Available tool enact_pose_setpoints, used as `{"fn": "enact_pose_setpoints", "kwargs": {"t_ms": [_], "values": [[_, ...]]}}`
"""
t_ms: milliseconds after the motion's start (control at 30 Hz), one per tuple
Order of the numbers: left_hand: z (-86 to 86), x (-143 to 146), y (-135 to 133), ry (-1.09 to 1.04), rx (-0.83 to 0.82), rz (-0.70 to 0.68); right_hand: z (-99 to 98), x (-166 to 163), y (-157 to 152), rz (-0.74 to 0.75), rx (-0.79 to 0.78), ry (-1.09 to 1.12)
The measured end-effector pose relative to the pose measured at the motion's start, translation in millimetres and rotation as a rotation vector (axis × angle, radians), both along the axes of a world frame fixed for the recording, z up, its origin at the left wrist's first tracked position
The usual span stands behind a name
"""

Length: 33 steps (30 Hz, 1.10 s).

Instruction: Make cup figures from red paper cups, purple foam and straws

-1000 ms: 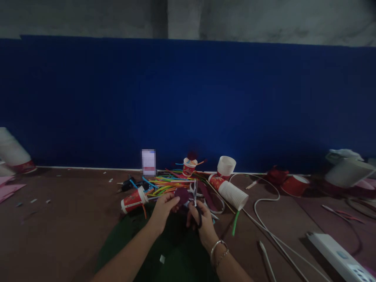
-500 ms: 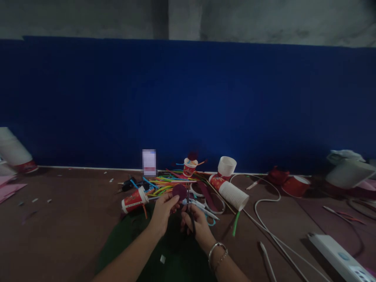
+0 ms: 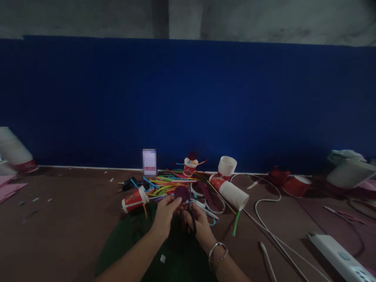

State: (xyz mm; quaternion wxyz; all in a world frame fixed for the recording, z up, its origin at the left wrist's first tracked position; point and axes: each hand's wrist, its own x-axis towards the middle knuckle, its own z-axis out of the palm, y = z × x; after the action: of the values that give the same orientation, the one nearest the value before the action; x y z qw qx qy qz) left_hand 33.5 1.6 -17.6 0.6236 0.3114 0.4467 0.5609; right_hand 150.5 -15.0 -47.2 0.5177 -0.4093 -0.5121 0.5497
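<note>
My left hand (image 3: 165, 213) pinches a dark red round piece (image 3: 181, 192), paper or felt by its look, between thumb and fingers. My right hand (image 3: 199, 225) is closed around the handles of a pair of scissors (image 3: 190, 201), whose blades point up beside the right edge of the round piece. Behind both hands lies a heap of coloured pipe cleaners (image 3: 164, 182). A red and white paper cup (image 3: 135, 200) with strips attached lies on its side left of my left hand. Under my forearms is a dark green mat (image 3: 129, 239).
A decorated cup (image 3: 190, 167) stands at the back by the blue panel (image 3: 188, 98). A stack of paper cups (image 3: 232, 192) lies to the right. White cables (image 3: 264, 227) run toward a power strip (image 3: 337, 254). A blurred phone screen (image 3: 149, 162) leans at the back.
My left hand and the round piece have shifted slightly right, closer to the scissors. My right hand has barely moved.
</note>
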Motion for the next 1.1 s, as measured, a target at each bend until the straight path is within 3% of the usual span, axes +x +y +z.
{"fn": "enact_pose_setpoints", "kwargs": {"t_ms": [1100], "values": [[-3.1,2.2,-0.9,0.008,0.035,0.002,0.4,-1.4,-1.6,-0.024,0.019,-0.073]]}}
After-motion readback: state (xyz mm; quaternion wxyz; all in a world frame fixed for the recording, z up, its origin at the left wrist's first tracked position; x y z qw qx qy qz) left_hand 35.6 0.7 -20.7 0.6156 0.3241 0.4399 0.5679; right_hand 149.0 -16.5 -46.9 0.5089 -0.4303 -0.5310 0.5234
